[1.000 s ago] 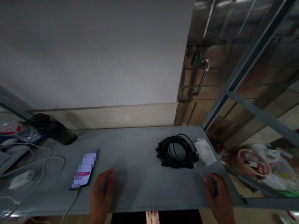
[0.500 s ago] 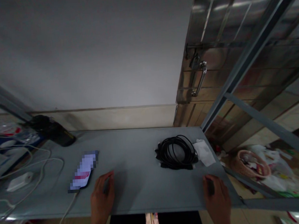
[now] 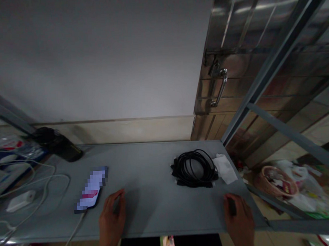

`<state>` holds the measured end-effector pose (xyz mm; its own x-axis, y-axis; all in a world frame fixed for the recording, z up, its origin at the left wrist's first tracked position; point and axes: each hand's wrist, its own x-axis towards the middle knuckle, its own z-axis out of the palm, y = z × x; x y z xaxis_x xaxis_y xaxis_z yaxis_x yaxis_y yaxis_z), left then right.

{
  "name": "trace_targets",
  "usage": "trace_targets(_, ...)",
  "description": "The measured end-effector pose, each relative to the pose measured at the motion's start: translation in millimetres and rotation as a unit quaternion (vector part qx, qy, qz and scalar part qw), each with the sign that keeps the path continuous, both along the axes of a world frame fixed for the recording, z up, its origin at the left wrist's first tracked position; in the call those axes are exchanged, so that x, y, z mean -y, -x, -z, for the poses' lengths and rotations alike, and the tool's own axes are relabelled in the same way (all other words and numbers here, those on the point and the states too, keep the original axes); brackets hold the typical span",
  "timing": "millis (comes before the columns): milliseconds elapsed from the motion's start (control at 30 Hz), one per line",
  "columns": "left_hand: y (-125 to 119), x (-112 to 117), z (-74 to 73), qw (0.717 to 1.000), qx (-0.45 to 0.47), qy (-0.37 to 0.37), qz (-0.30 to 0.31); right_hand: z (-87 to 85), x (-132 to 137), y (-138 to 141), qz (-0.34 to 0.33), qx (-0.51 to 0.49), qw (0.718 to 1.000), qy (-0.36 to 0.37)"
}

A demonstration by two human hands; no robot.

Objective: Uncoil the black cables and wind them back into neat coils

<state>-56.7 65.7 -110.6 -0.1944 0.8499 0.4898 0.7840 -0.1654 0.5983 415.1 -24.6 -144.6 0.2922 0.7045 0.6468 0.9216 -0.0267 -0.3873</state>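
At the near edge of the grey flat-topped bench [image 3: 159,212], little has changed: over the last second the right hand [image 3: 239,213] has drawn its fingertips in toward the thumb, the left hand [image 3: 112,217] has barely moved, and the small shift in the rest looks like head motion. For the work, that reads as idle: neither hand is on the cables. Pose: both come in from the near side, well apart, left thumb side facing right, right thumb side facing left, fingers curled. Left grip: thumb and fingertips near each other, dark hollow between. Right grip: fingertips at or close to the thumb, same dark hollow. Can't tell if either hollow is shadow or a small dark thing held, nor whether the hands touch the top. Just left of the left hand, not touched: a slim dark-edged phone [image 3: 90,190], lit screen, with a thin off-white cord [image 3: 76,229] at its near end. Beyond the right hand and to its left: a round coil of thin black cables [image 3: 184,172], flat on the bench, apart from both hands. A crumpled white paper-like sheet [image 3: 225,168] lies against its right side. Far left: a dark cylindrical bottle [image 3: 62,145]. Behind: plain pale wall [image 3: 107,59].
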Motion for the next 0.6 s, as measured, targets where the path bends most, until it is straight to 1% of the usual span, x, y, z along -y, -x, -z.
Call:
trace_targets(167, -0.2, 0.2, -0.6, 1.0, -0.005, -0.007, 0.005, -0.7, 0.9, 0.1, -0.009, -0.007, 1.0, 0.005)
trace_targets(333, -0.8, 0.2, -2.6, 1.0, 0.002, -0.007, 0.009, 2.1, 3.1, 1.8, 0.011, -0.022, 1.0, 0.016)
trace_targets(433, -1.6, 0.1, -3.8, 1.0, 0.004, -0.005, 0.007, 3.0, 3.6, 2.4, 0.006, -0.027, 0.999, 0.02)
trace_targets(600, -1.5, 0.0, -2.8, 1.0, 0.002, 0.002, -0.001, -3.6, 0.3, -1.3, 0.0, -0.016, 1.0, 0.001)
